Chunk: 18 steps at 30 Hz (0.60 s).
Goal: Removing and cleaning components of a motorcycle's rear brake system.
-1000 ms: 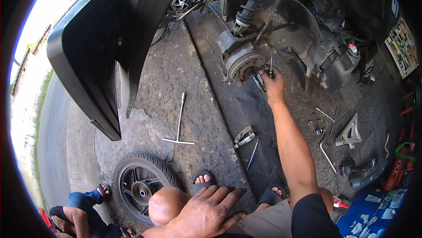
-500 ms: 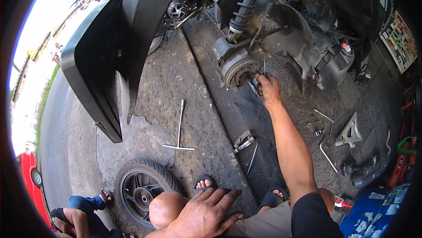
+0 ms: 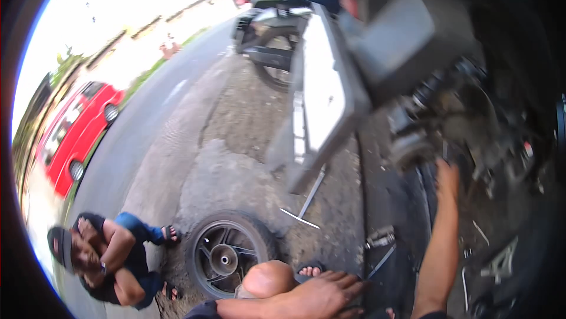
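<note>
Work at the round hub [image 3: 413, 151] at three o'clock seems in hand, calling next for a steady right hand [image 3: 447, 178], its blurred fingers unreadable, while the left hand [image 3: 327, 296] rests, fingers loosely apart.

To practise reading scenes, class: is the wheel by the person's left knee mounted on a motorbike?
No: the wheel lies on the ground, apart from the motorbike at the right hand.

Roadside wkshp; part-stripped m/cycle [image 3: 424, 53], loose wheel [image 3: 225, 260] & T-wrench [image 3: 302, 216] on ground [image 3: 230, 171]; rd [image 3: 141, 130] alongside
</note>
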Tool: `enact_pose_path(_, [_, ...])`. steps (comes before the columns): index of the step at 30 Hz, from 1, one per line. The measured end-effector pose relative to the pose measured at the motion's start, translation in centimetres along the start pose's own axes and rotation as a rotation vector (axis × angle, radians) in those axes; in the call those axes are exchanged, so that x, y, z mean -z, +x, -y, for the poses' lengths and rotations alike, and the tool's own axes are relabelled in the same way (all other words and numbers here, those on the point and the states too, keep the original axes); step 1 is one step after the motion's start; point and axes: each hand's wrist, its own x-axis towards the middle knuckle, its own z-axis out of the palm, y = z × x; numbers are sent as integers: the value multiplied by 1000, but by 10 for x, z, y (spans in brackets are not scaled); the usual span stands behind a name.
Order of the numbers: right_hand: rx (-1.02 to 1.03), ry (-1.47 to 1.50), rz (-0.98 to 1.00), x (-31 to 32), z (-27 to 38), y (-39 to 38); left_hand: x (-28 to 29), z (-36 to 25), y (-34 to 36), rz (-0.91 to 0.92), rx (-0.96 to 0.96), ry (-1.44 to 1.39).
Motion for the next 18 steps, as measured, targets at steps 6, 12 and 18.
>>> enact_pose_path(6, [-258, 256, 256, 8, -34, 1, -1, 2, -12, 43, 24, 26])
enact_pose_path(12, [-17, 181, 163, -2, -27, -8, -12, 8, -17, 20, -18, 22])
enact_pose_path(18, [-31, 219, 190, 2, -37, -13, -13, 9, -21, 49, -17, 23])
